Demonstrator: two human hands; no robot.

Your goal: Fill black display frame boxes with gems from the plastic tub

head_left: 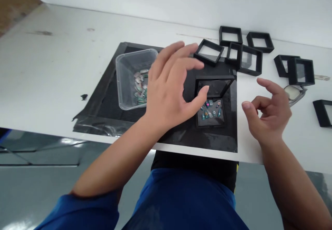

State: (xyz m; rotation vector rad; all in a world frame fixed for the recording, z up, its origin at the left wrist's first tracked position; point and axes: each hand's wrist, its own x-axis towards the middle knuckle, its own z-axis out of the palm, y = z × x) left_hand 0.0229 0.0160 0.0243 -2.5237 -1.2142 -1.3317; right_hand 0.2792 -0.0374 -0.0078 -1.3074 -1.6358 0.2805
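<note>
My left hand (169, 90) hovers over the middle of a black mat (178, 138), fingers spread and nothing in them. Its thumb overlaps the left side of a small black display case (220, 123) whose lid stands raised at the back. Inside the case lie several decorated teal press-on nails (206, 114), some partly covered by the thumb. A clear plastic tub (123, 81) with more loose nails (140, 88) sits left of this hand, its right side hidden. To the right of the mat, my right hand (272, 111) is in the air, thumb and index finger apart, holding nothing visible.
Several black square frames (250, 60) lie behind and right of the mat, some overlapping. Partly behind my right hand is a small round pale object (292, 93) with a grey rim. A black scrap (83, 97) lies on the white table (62, 71), left of the mat.
</note>
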